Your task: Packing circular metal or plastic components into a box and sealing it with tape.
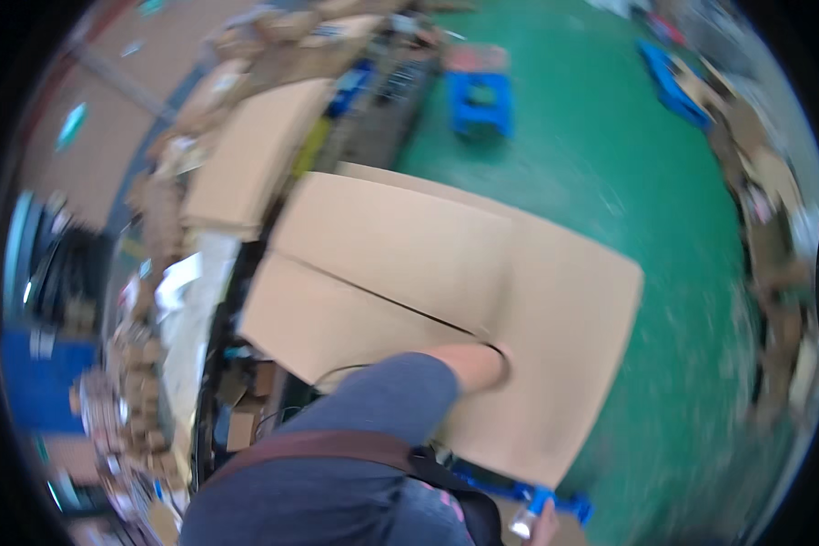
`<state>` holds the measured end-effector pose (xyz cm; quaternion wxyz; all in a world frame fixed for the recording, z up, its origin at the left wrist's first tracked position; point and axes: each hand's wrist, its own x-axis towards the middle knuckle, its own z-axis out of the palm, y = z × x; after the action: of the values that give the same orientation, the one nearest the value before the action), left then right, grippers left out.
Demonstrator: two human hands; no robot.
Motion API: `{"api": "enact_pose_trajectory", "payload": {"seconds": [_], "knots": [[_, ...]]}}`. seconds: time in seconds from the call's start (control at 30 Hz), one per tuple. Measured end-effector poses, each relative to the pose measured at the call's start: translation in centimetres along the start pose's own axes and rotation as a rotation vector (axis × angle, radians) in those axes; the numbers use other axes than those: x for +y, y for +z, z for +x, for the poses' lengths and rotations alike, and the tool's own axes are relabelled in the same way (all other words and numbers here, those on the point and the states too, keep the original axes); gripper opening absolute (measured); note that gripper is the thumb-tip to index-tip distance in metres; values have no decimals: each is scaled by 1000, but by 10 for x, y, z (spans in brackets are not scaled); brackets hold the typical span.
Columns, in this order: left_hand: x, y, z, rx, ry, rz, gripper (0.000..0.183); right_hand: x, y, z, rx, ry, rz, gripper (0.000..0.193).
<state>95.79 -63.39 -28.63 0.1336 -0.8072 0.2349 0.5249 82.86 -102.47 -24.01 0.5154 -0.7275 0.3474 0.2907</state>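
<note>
A big, flat piece of cardboard (564,273) fills the middle of the view, spread at a slant, w/ its rounded far corner toward 3 o'clock. A dark line crosses it from 9 o'clock down to approx. 4, ending at the person's L hand (484,364). That hand comes in on a bent arm in a blue-grey sleeve (382,396) and is over the cardboard, btwn 4 and 5 o'clock. Fingers are hidden, so can't tell whether the L grip is open or closed.

At 5 o'clock, near the lower edge, the R hand (546,526) has its grip closed around a blue-and-silver item (524,522); exact kind unclear due to blur. It's just past the cardboard's near edge. A brown strap (337,444) runs across the person's dark top (309,500) at approx. 6-7.

Other stuff: at 10 o'clock, a stack of flat cardboard sheets (255,155); at 9, white papers (180,280) on a pale worktop (200,323); btwn 7 and 8, small boxes (242,429) lower down, beside the arm. Brown piles (141,400) sit at 8, w/ a blue panel (50,378) farther out. Btwn 12 and 1, a blue stool (480,98) stands on the green floor (582,136). Btwn 2 and 3, cardboard scraps (746,127) line the rim, incl. a blue item (669,86) at 2.
</note>
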Motion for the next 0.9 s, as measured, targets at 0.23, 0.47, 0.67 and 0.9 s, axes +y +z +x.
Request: {"api": "enact_pose_trajectory", "payload": {"seconds": [0.23, 0.47, 0.67, 0.9], "knots": [[-10, 80, -134, 916, 192, -484, 34, -135, 223, -37, -449, -418, -75, 38], [33, 326, -404, 743, 84, -618, 80, -173, 353, -149, -759, -1020, -29, 36], [160, 543, -566, 1271, 336, -1437, 86, -53, 580, -376, -1620, -967, -758, 32], [241, 654, -639, 1671, -615, -1404, 48, 159, 818, -582, -1208, -1678, -1207, 45]]}}
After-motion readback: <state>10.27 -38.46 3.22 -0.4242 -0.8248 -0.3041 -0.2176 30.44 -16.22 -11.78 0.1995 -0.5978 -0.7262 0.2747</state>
